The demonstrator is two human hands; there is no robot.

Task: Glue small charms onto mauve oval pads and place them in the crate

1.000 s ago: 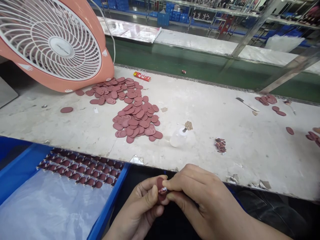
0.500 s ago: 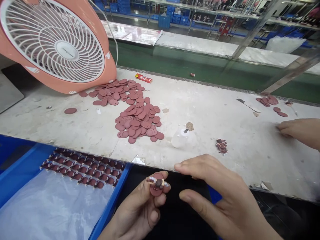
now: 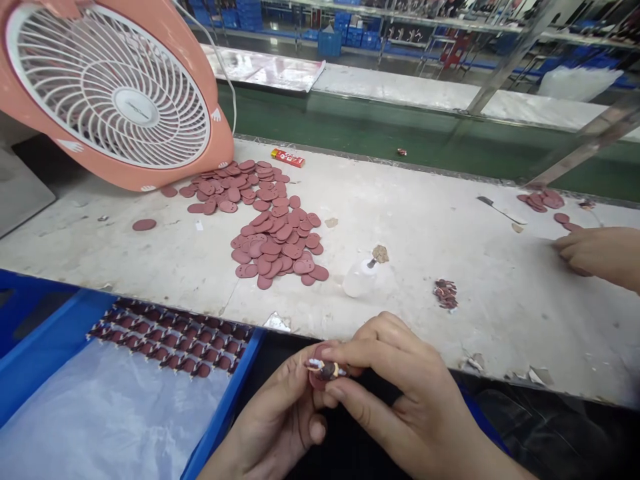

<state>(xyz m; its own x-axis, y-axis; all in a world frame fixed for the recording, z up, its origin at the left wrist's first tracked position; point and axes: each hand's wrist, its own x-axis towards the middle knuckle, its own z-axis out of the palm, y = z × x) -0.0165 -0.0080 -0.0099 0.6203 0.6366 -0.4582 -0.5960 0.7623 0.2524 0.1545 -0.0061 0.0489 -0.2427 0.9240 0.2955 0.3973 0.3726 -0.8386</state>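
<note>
My left hand [image 3: 280, 413] and my right hand [image 3: 400, 393] meet just below the table's front edge. Both pinch one dark red oval piece [image 3: 323, 371] with a small multicoloured part on its face. The left thumb and fingers hold it from below, while the right thumb and forefinger close on it from the right. A heap of the same dark red ovals [image 3: 273, 233] lies on the white table [image 3: 410, 220] ahead of my hands. Rows of finished pieces [image 3: 165, 340] lie in the blue tray [image 3: 235, 387] to my left.
A pink fan [image 3: 110, 93] stands at the table's back left. A small white bottle [image 3: 359, 277] and a little clump of small parts [image 3: 445, 293] lie mid-table. Another person's hand [image 3: 597, 253] rests on the table at the right, near more ovals [image 3: 540, 200]. A green conveyor [image 3: 400, 133] runs behind.
Half a second ago my right hand was off the piece with its fingers apart; now it pinches the piece again. The other person's hand came in at the right.
</note>
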